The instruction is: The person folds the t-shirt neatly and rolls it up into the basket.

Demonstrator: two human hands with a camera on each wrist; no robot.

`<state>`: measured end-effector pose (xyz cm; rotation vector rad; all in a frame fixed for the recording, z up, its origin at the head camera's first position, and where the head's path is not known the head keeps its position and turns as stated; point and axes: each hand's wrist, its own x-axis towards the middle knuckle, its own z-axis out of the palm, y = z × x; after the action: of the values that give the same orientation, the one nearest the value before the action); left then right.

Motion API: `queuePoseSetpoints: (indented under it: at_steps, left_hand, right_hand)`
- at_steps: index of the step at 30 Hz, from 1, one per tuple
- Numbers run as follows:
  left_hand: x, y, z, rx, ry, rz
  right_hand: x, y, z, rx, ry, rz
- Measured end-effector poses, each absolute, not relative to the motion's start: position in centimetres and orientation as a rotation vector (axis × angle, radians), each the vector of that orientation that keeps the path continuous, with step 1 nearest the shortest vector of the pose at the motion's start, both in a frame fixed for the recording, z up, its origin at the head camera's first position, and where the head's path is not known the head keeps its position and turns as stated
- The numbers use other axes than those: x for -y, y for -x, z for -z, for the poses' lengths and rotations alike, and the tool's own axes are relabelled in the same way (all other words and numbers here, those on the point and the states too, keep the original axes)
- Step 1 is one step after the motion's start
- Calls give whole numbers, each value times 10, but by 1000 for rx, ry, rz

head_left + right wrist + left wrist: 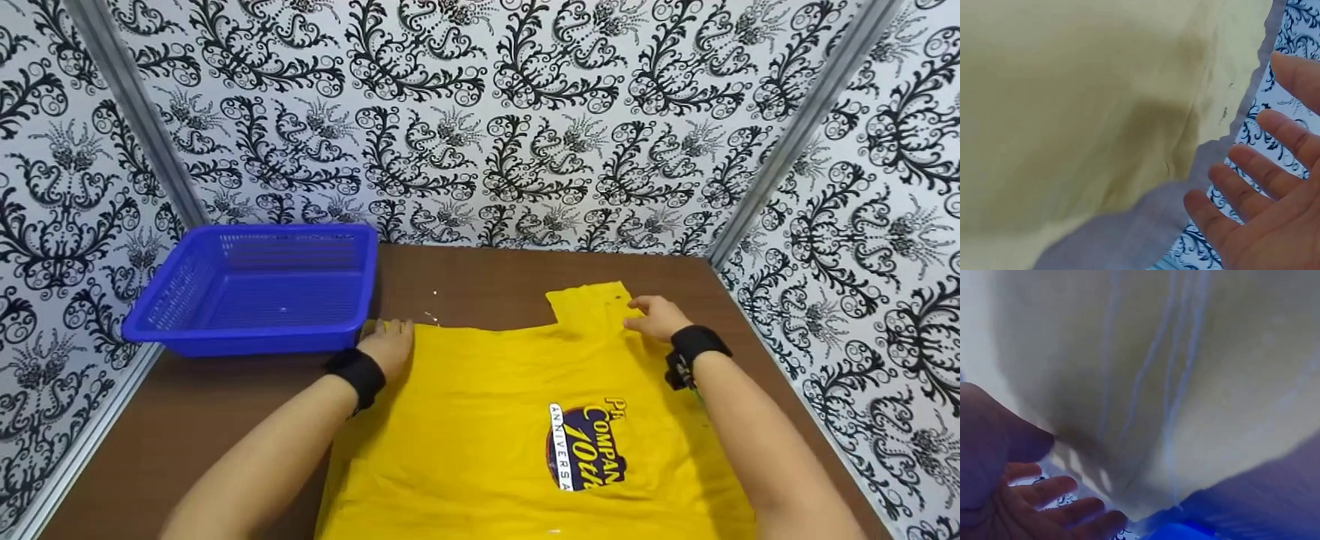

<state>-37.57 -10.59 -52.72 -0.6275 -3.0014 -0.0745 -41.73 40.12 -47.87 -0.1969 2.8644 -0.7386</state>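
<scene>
A yellow T-shirt lies spread on the brown table, with a printed logo that reads "10th" and part of "anniversary". At its far left corner, beside the basket, my left hand rests by the fabric edge. The left wrist view shows that hand's thumb at the cloth edge, with its fingers loosely extended; loose pale threads run over the fabric. My right hand is beside the sleeve at the far right. In the right wrist view its fingers are spread and apart from the cloth.
A blue plastic basket with slotted walls stands at the back left of the table. Patterned black-and-white panels enclose the table at the back and both sides. Small light bits lie near the shirt's far edge.
</scene>
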Motion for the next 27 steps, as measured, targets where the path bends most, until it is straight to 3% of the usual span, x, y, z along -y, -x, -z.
queuePoseSetpoints:
  at_steps: [18,27]
  left_hand:
    - [97,389,527,2805,520,-389]
    - [102,389,521,2870,545,-59]
  right_hand:
    - [-400,439,475,-2857,-119,862]
    - [-405,453,474,-2691,-171,1189]
